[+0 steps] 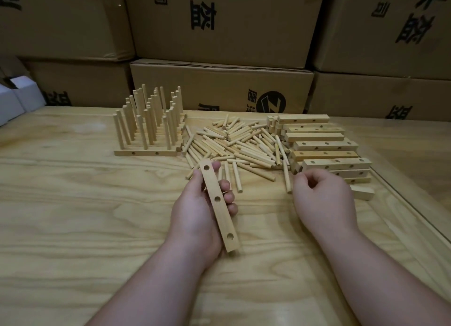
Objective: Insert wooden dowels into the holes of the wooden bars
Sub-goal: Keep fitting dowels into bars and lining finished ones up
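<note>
My left hand [195, 211] holds a wooden bar [218, 204] lengthwise over the table, its face with three empty holes turned up. My right hand [322, 198] hovers at the near edge of the dowel pile, fingers curled and pinching the top of one dowel [287, 179] that slants down to the table. A heap of loose dowels [234, 142] lies behind both hands. To its right is a stack of empty bars [324, 146]. At the back left stand several finished bars with upright dowels [148, 125].
Stacked cardboard boxes [219, 32] wall off the far edge of the wooden table [85, 215]. A white box [14, 101] sits at the far left. A single bar [363, 192] lies loose at the near end of the stack. The table's right edge runs diagonally.
</note>
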A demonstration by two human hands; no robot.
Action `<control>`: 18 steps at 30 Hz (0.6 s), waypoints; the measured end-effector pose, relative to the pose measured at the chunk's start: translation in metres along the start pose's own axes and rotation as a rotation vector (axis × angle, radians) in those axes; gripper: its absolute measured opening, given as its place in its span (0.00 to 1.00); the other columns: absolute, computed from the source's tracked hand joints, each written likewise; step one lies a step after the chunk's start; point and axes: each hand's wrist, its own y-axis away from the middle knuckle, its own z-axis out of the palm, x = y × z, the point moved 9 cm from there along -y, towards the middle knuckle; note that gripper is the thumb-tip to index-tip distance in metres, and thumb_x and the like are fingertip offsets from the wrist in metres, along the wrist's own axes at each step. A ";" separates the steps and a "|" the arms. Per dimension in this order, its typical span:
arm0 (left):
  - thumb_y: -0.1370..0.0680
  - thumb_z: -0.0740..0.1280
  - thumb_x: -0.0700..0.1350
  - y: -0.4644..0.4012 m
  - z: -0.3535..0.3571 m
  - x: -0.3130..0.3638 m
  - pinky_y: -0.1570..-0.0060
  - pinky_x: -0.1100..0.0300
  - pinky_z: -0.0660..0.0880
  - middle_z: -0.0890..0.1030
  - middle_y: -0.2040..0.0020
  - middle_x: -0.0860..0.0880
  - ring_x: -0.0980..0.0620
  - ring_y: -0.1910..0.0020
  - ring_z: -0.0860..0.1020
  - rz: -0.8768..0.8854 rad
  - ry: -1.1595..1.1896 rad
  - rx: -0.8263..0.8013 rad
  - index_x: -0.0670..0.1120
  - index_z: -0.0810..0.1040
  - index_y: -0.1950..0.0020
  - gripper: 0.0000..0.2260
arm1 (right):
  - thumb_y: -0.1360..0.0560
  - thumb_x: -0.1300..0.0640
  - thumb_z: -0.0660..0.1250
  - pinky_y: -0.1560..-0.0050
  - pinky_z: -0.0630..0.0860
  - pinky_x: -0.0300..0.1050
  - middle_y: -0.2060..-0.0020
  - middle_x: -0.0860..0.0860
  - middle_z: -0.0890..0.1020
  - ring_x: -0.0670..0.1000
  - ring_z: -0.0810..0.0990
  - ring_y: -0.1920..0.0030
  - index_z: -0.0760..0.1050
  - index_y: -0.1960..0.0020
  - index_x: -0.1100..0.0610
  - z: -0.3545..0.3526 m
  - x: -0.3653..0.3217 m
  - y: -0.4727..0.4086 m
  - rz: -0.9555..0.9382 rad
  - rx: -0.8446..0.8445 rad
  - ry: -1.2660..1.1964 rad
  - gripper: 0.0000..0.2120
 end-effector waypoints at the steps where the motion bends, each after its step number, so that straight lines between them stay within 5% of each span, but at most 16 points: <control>1: 0.16 0.57 0.51 0.000 0.001 0.000 0.71 0.59 0.67 0.75 0.66 0.48 0.52 0.72 0.70 -0.010 0.012 -0.009 0.46 0.82 0.41 0.15 | 0.24 0.52 0.63 0.63 0.77 0.46 0.66 0.43 0.81 0.47 0.79 0.64 0.78 0.62 0.49 0.001 -0.002 0.000 -0.013 -0.007 0.020 0.10; 6: 0.19 0.58 0.46 0.004 0.005 -0.001 0.70 0.59 0.67 0.75 0.66 0.47 0.52 0.72 0.71 -0.038 0.038 -0.038 0.44 0.81 0.39 0.15 | 0.23 0.50 0.64 0.57 0.71 0.43 0.52 0.44 0.76 0.46 0.76 0.58 0.83 0.46 0.48 0.021 -0.009 0.005 -0.141 -0.141 0.162 0.10; 12: 0.19 0.58 0.46 0.005 0.007 0.000 0.68 0.59 0.68 0.75 0.66 0.48 0.52 0.71 0.70 -0.025 0.009 -0.033 0.44 0.81 0.38 0.15 | 0.25 0.48 0.66 0.59 0.73 0.45 0.58 0.43 0.72 0.45 0.75 0.62 0.75 0.64 0.47 0.030 -0.011 0.008 -0.167 -0.208 0.309 0.10; 18: 0.18 0.60 0.46 0.006 0.007 0.000 0.69 0.59 0.69 0.76 0.66 0.48 0.51 0.70 0.71 -0.023 -0.025 -0.015 0.44 0.82 0.43 0.13 | 0.25 0.46 0.68 0.61 0.72 0.46 0.59 0.45 0.79 0.50 0.77 0.60 0.72 0.56 0.49 0.026 -0.005 0.000 -0.107 -0.154 0.331 0.08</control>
